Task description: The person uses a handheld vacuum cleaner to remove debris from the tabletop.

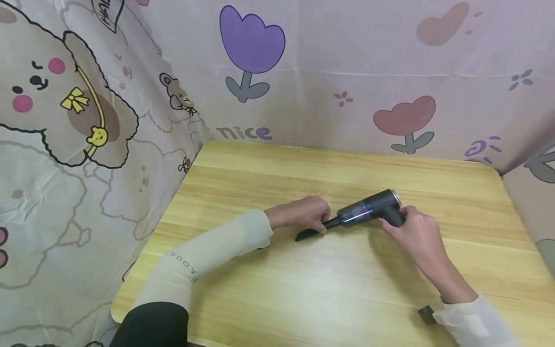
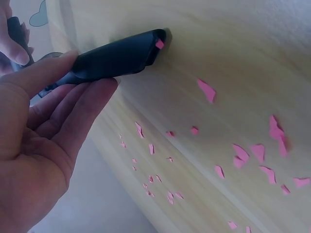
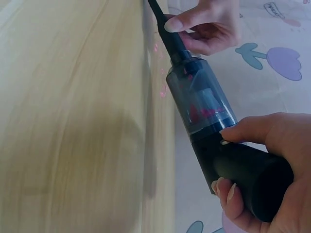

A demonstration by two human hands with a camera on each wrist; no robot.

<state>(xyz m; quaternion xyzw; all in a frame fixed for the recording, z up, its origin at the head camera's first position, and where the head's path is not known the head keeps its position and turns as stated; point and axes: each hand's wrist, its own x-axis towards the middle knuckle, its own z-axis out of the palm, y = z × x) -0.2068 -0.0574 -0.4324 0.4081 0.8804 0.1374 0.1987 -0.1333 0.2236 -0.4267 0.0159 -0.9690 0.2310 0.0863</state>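
Observation:
A black handheld vacuum cleaner [image 1: 368, 208] with a clear dust cup [image 3: 201, 99] is held just over the wooden table. My right hand [image 1: 416, 233] grips its handle, the thumb lying near a small button in the right wrist view. With thumb and fingers my left hand [image 2: 53, 111] pinches the flat black nozzle [image 2: 114, 57] at the front end. One pink scrap [image 2: 160, 44] shows at the nozzle's tip. Through the cup's wall I see pink bits inside. Many small pink paper scraps [image 2: 259, 152] lie scattered on the tabletop beyond the nozzle.
The light wooden table [image 1: 468, 231] has a patterned cloth [image 1: 321, 106] behind it and another along its left side. A small dark block [image 1: 427, 315] lies beside my right sleeve. Something dark peeks from under my left sleeve.

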